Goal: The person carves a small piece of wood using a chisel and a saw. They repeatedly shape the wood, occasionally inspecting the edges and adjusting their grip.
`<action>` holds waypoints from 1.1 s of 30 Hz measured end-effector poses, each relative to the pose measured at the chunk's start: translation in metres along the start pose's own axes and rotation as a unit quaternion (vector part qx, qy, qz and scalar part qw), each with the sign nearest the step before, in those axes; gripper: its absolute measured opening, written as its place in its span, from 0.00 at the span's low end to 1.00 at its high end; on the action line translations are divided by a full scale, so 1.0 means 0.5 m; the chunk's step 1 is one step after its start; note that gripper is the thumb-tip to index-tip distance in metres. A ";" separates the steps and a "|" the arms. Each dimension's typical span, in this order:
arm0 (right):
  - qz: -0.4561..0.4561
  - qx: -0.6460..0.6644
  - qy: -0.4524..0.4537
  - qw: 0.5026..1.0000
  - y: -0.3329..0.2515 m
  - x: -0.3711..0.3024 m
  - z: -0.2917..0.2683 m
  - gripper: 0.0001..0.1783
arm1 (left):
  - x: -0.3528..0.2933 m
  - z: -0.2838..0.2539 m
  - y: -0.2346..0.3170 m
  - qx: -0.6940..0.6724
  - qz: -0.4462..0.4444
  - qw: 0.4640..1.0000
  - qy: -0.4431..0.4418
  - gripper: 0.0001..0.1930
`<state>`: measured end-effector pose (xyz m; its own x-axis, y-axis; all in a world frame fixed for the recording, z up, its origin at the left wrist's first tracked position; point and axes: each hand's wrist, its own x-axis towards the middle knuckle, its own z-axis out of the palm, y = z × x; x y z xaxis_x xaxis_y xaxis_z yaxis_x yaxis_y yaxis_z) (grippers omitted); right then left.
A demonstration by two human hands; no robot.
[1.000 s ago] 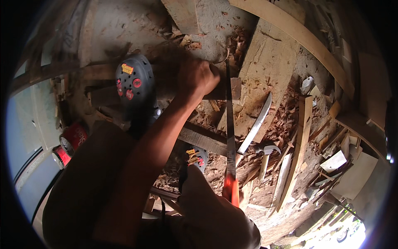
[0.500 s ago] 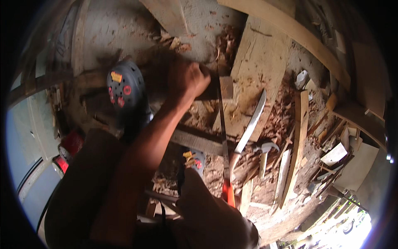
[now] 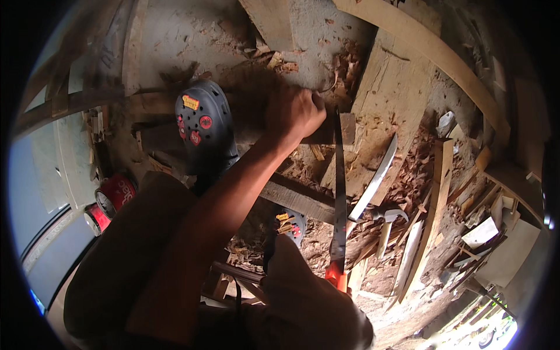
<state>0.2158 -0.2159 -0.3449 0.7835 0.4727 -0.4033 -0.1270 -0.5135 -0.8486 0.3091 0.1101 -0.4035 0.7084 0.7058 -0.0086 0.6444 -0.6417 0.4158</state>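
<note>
My left hand (image 3: 296, 114) is closed over a dark wooden plank (image 3: 268, 125), near its right end. A handsaw (image 3: 339, 198) with an orange handle (image 3: 336, 274) stands nearly lengthwise in view, its narrow blade against the plank just right of that hand. My right hand is at the saw's handle, almost wholly hidden behind my knee; only a sliver shows. My left foot, in a dark clog (image 3: 204, 119), presses on the plank. The other clog (image 3: 290, 224) rests lower, beside a second wooden beam (image 3: 300, 195).
Right of the saw lie a large knife (image 3: 376, 178), a hammer (image 3: 388, 224) and several wood strips (image 3: 429, 221). A wide board (image 3: 391, 93) lies beyond them. Wood chips and dry leaves (image 3: 411, 154) litter the ground. Two red cans (image 3: 116, 191) sit at the left.
The view has shifted, so most things appear farther right. The saw blade has turned and shows more of its flat side. My left hand keeps its place on the plank.
</note>
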 end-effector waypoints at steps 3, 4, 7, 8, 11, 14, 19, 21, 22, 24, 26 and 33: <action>-0.022 0.011 -0.004 1.000 0.002 0.048 -0.010 0.05 | 0.011 0.008 -0.001 -0.003 -0.007 1.000 -0.008 0.18; -0.052 0.039 -0.047 0.997 -0.009 0.121 0.001 0.05 | -0.009 -0.002 -0.028 0.006 -0.055 0.998 -0.010 0.19; -0.107 0.134 -0.013 0.985 -0.094 0.225 0.070 0.04 | 0.016 0.012 -0.028 -0.003 -0.022 0.997 -0.069 0.20; -0.136 0.154 -0.006 0.979 -0.122 0.234 0.084 0.04 | 0.016 0.014 -0.034 0.008 -0.014 0.996 -0.084 0.20; -0.080 0.017 0.029 0.996 -0.043 0.063 0.027 0.13 | 0.015 -0.013 -0.011 0.044 0.033 0.994 -0.094 0.18; -0.045 0.022 0.013 0.999 -0.042 0.011 0.009 0.18 | 0.007 -0.002 -0.009 0.031 0.009 0.998 -0.048 0.15; -0.036 0.084 0.009 0.996 -0.073 0.107 0.023 0.15 | 0.016 0.003 -0.011 0.002 0.014 0.996 -0.084 0.18; -0.045 0.106 -0.037 0.993 -0.099 0.240 0.068 0.15 | 0.019 0.004 -0.021 0.004 -0.049 0.989 -0.139 0.19; -0.030 0.127 -0.051 0.990 -0.126 0.239 0.079 0.16 | 0.000 0.004 -0.028 0.032 -0.011 0.988 -0.153 0.19; -0.025 0.113 -0.041 0.992 -0.097 0.157 0.055 0.21 | 0.008 -0.002 -0.047 0.093 0.067 0.980 -0.163 0.18; 0.170 0.260 0.044 0.949 -0.056 -0.003 0.006 0.28 | 0.008 0.027 -0.032 0.070 0.059 0.995 -0.033 0.17; -0.051 0.010 -0.039 0.998 0.014 0.091 -0.004 0.23 | -0.010 0.026 -0.050 0.023 0.025 0.999 0.003 0.18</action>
<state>0.2516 -0.1993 -0.3684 0.7429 0.5771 -0.3392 -0.0610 -0.4463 -0.8928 0.2931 0.1188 -0.4255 0.7386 0.6739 0.0173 0.6206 -0.6898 0.3730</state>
